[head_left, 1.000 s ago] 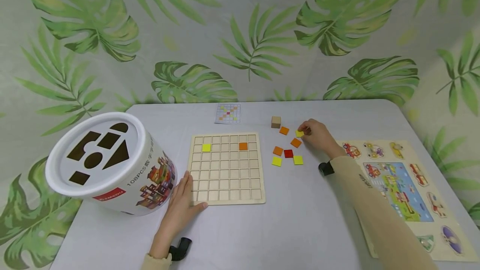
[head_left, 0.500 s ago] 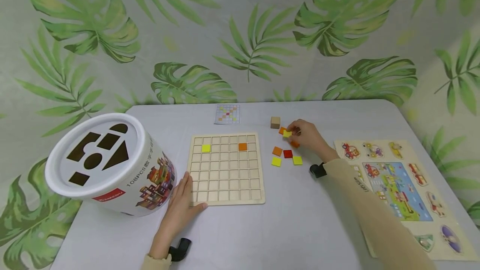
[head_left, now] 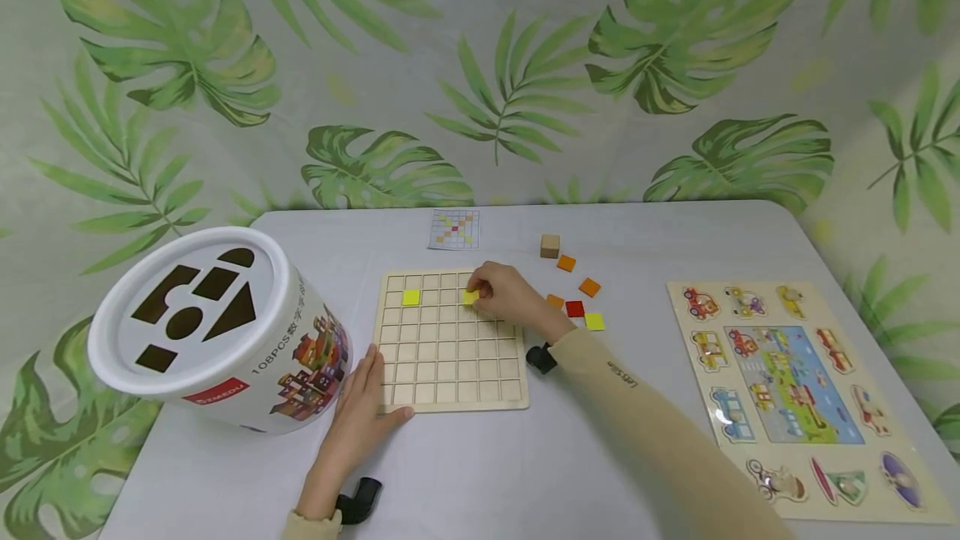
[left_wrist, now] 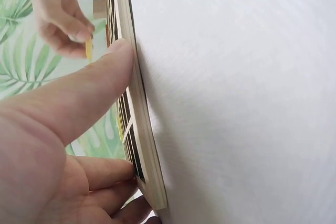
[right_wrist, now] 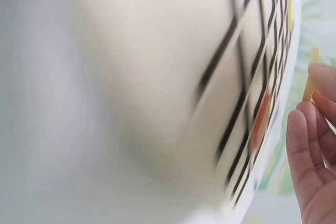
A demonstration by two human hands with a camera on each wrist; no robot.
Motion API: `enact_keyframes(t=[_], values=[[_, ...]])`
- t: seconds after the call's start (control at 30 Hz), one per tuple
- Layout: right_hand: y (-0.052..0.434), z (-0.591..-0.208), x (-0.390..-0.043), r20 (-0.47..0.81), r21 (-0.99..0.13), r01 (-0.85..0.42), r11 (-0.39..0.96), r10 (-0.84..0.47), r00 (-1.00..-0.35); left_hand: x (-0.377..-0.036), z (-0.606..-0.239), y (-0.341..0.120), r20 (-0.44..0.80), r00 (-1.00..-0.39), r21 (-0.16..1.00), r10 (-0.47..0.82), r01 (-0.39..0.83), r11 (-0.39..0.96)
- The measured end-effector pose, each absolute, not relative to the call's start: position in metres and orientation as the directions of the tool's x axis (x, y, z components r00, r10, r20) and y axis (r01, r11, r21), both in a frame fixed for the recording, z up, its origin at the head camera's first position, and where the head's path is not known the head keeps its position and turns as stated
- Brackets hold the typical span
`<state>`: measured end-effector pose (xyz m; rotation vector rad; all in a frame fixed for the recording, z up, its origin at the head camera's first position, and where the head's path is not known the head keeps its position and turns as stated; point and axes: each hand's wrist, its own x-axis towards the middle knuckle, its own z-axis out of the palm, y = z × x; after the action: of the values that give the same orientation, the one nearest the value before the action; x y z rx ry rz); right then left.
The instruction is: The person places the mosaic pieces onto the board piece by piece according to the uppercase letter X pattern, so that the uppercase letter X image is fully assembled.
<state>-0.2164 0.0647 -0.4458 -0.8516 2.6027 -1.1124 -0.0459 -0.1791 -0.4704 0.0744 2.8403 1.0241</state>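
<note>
My right hand [head_left: 501, 290] pinches a yellow square tile [right_wrist: 311, 77] between thumb and fingers, over the upper right part of the wooden grid board [head_left: 450, 369]. In the left wrist view, that tile [left_wrist: 88, 48] appears edge-on, apart from the board. On the board's upper left sits another yellow tile [head_left: 411, 297]. An orange tile [right_wrist: 261, 121] lies in the grid in the right wrist view; the right hand hides it from the head. My left hand [head_left: 362, 407] rests at the board's lower left corner, fingers along the left side and thumb [left_wrist: 113, 72] touching the front edge.
Right of the board lie loose orange tiles [head_left: 590, 287], a red tile [head_left: 574, 308] and a yellow tile [head_left: 595, 321], near a wooden cube [head_left: 550, 246]. Behind the board is a pattern card [head_left: 454, 229]. A large white bucket [head_left: 315, 307] stands left, a picture puzzle [head_left: 714, 377] right.
The right hand has carried the yellow tile left from the loose tiles to over the board. The left hand and the board have stayed in place.
</note>
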Motion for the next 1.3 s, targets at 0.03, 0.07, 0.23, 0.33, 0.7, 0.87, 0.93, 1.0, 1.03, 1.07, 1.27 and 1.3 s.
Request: enact_keyframes(t=[0.03, 0.07, 0.23, 0.33, 0.7, 0.87, 0.93, 1.0, 1.03, 1.07, 1.27, 1.3], values=[[0.057, -0.446, -0.216, 0.048, -0.710, -0.439, 0.551, -0.584, -0.810, -0.046, -0.471, -0.179, -0.097, -0.992, 0.638, 0.087, 0.005, 0.770], [0.049, -0.446, -0.215, 0.042, -0.706, -0.446, 0.550, -0.596, -0.802, -0.046, -0.470, -0.180, -0.095, -0.992, 0.636, 0.086, 0.006, 0.771], [0.019, -0.449, -0.213, -0.001, -0.670, -0.475, 0.570, -0.641, -0.768, -0.045, -0.470, -0.180, -0.087, -0.992, 0.631, 0.088, 0.014, 0.775], [0.007, -0.450, -0.211, -0.024, -0.642, -0.493, 0.587, -0.659, -0.752, -0.045, -0.469, -0.180, -0.080, -0.992, 0.632, 0.093, 0.021, 0.775], [-0.011, -0.449, -0.209, -0.063, -0.589, -0.500, 0.634, -0.654, -0.754, -0.045, -0.469, -0.180, -0.076, -0.993, 0.632, 0.093, 0.024, 0.775], [-0.002, -0.447, -0.211, -0.051, -0.643, -0.470, 0.605, -0.646, -0.762, -0.044, -0.468, -0.179, -0.076, -0.993, 0.641, 0.093, 0.023, 0.767], [0.008, -0.445, -0.213, -0.036, -0.675, -0.449, 0.586, -0.634, -0.773, -0.044, -0.468, -0.179, -0.073, -0.993, 0.644, 0.093, 0.024, 0.765], [0.023, -0.443, -0.215, -0.016, -0.703, -0.429, 0.567, -0.616, -0.787, -0.045, -0.468, -0.178, -0.069, -0.993, 0.645, 0.093, 0.026, 0.763], [0.031, -0.441, -0.217, -0.003, -0.709, -0.426, 0.561, -0.607, -0.794, -0.045, -0.468, -0.178, -0.067, -0.993, 0.647, 0.092, 0.026, 0.762], [0.040, -0.440, -0.217, 0.005, -0.710, -0.424, 0.562, -0.598, -0.801, -0.045, -0.468, -0.178, -0.066, -0.994, 0.648, 0.091, 0.027, 0.761], [0.106, -0.437, -0.217, 0.008, -0.733, -0.353, 0.581, -0.511, -0.860, -0.044, -0.470, -0.179, -0.078, -0.993, 0.646, 0.083, 0.013, 0.764], [0.117, -0.438, -0.216, 0.004, -0.736, -0.336, 0.588, -0.493, -0.870, -0.044, -0.470, -0.179, -0.084, -0.993, 0.645, 0.083, 0.009, 0.764]])
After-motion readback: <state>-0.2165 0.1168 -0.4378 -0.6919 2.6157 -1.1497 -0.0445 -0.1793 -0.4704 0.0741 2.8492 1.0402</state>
